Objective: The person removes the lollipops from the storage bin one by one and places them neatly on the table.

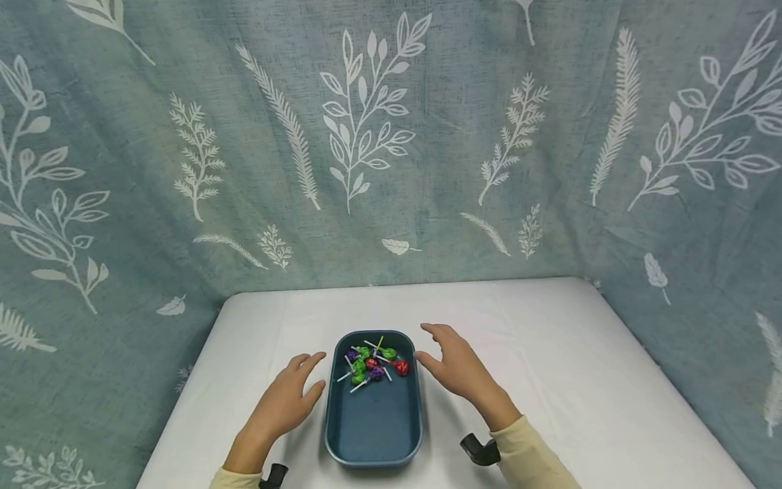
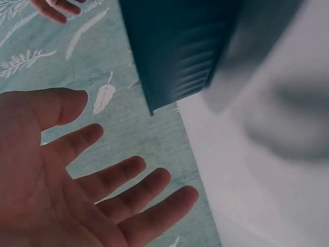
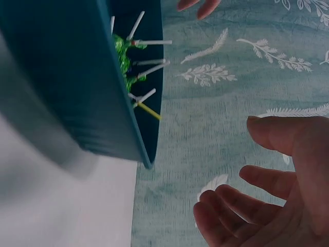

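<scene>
Probably light, stiff tray (image 1: 374,431); hold left and right walls (image 2: 180,46) (far-end lollipops (image 1: 358,366) may slide). Left hand (image 1: 282,402), right hand (image 1: 462,369) loosely spread, empty.

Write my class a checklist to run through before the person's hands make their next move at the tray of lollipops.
1. Tray standing upright on the white table: ok.
2. Lollipops inside the tray: ok, bunched toward its far end.
3. Left hand free: ok, fingers relaxed, beside the tray without touching it.
4. Right hand free: ok, on the opposite side, also apart from the tray.
5. Lollipops spread out singly: not ok, several overlap.
6. Exact lollipop count: cannot tell, because of that overlap.
</scene>
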